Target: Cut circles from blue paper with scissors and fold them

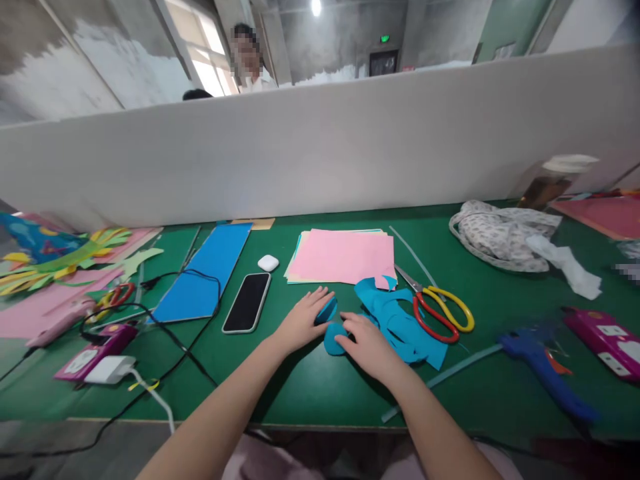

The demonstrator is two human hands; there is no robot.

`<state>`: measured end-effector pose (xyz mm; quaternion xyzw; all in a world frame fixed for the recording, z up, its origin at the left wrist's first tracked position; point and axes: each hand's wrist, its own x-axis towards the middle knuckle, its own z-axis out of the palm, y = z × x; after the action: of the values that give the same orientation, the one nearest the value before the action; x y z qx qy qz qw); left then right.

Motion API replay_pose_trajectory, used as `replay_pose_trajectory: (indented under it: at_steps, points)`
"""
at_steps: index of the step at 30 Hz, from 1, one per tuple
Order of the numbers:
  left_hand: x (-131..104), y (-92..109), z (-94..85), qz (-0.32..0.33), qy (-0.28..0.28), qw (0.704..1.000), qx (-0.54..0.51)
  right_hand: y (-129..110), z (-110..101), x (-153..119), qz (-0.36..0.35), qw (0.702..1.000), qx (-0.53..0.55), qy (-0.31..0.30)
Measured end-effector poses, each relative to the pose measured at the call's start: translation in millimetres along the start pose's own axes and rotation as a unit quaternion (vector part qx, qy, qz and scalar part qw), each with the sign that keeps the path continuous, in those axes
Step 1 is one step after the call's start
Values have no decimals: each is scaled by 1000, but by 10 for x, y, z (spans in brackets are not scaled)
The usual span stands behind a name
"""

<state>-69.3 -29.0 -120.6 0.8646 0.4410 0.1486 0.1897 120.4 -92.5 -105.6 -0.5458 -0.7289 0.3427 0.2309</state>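
Observation:
My left hand [301, 321] is low over the green table with its fingers and thumb around a small blue paper piece [327, 311]. Close beside it, my right hand [369, 347] has its thumb and fingers at the edge of a rounded blue paper piece [334, 340]. Cut blue paper scraps [400, 323] lie in a heap just right of my right hand. Scissors with red and yellow handles [435, 320] rest by the scraps, blades toward the upper left. Beyond my hands is a stack of paper [345, 255], pink on top.
A phone [247, 303], white case [269, 263] and blue board [205, 273] are at left, near cables and a pink glue gun [65, 323]. At right are a blue glue gun [540, 367] and cloth bag [500, 233]. A person [255, 63] is behind the partition [300, 150].

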Motion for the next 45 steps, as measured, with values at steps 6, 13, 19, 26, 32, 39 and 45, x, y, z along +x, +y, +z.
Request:
replay_pose_trajectory:
  at_steps: [6,13,19,26,32,39,45]
  points:
    - [51,-73,24,13,-29,999,6,42,-37,-16,-16,999,-35,-8]
    - [-2,-81,-86,-9,11,1000,1,-14,21,17,-29,996,-87,3]
    - [13,-160,-160,-86,92,992,-14,-67,53,233,-58,993,-105,21]
    - [264,-173,-257,-124,164,971,-124,-29,113,387,-55,995,-56,66]
    - [459,-138,-134,-128,96,969,-189,44,-29,222,5,994,72,86]
    - [376,-197,6,-110,97,972,-184,60,-182,181,78,956,271,77]
    - [363,-146,-83,-79,167,964,-193,29,-204,171,82,932,340,97]
